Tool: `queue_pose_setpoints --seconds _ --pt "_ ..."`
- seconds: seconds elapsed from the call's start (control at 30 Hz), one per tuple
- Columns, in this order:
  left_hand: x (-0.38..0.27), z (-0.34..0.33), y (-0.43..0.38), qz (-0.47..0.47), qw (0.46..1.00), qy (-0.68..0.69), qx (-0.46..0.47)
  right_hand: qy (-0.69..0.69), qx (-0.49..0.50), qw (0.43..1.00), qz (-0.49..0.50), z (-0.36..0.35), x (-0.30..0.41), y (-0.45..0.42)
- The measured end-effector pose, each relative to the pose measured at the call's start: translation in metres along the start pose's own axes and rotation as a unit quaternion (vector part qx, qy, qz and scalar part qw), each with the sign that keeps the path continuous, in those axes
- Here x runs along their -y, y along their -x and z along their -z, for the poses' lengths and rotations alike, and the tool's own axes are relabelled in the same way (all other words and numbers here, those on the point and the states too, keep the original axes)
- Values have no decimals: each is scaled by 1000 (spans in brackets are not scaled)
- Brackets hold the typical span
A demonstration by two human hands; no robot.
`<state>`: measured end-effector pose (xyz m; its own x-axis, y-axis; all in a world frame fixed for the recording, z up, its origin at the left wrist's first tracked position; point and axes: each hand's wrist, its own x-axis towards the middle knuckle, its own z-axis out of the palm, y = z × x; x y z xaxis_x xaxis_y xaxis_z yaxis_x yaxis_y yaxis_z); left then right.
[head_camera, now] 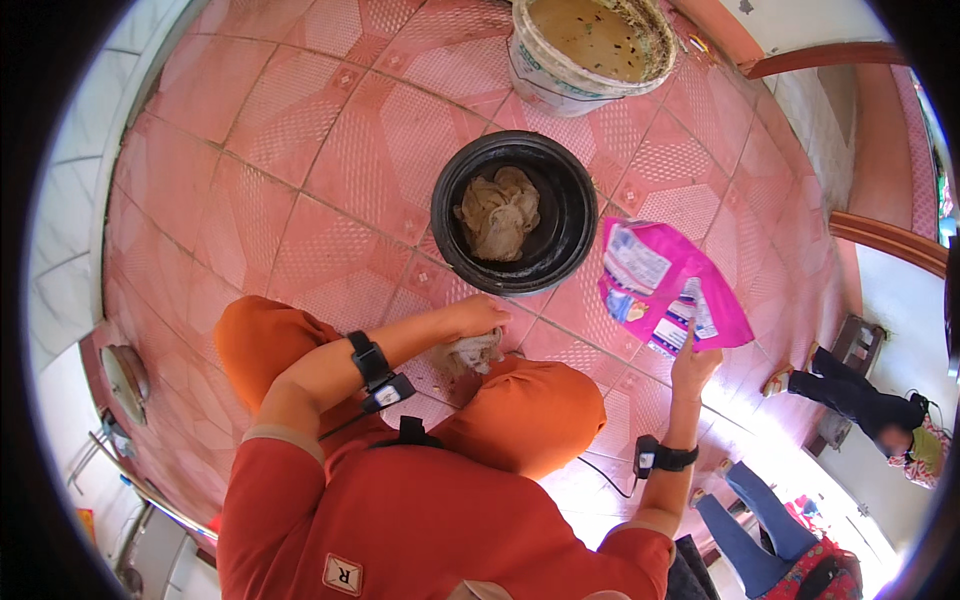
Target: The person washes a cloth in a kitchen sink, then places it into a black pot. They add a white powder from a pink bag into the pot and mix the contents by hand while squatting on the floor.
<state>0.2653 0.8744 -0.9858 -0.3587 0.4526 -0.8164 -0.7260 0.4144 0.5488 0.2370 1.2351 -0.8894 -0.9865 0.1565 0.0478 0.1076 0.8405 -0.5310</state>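
My left hand (pixel 476 316) is closed around a crumpled, damp-looking grey cloth (pixel 474 351), which hangs above the floor between my knees. My right hand (pixel 694 360) grips the lower edge of a bright pink printed plastic packet (pixel 675 281), with one finger lying along its face. Just beyond my knees a round black basin (pixel 517 281) rests on the tiles. Inside it, towards the left, lies a bunched beige-brown cloth (pixel 501 214). Whether anything is inside the packet cannot be seen.
A large white bucket (pixel 559 101) of murky brown water with floating bits stands beyond the basin. Pink patterned tiles (pixel 352 172) cover the floor. Two people sit at the lower right, one in dark trousers (pixel 840 390), one in blue jeans (pixel 757 517). A round lidded object (pixel 124 382) is at the left.
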Motion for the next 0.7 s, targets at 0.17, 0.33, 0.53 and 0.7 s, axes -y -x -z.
queue_pose_setpoints --seconds 0.17,0.33,0.53,0.7 --pt "6 -14 -8 25 1000 -11 9 105 124 974 160 -5 29 -13" --pt "19 -24 -11 7 995 -93 -25 168 172 952 187 -28 62 -23" --pt "8 -16 8 1 997 -72 -31 204 182 941 201 -42 79 -27" --pt "17 -16 9 1 998 -33 -50 215 176 933 227 -42 88 -26"
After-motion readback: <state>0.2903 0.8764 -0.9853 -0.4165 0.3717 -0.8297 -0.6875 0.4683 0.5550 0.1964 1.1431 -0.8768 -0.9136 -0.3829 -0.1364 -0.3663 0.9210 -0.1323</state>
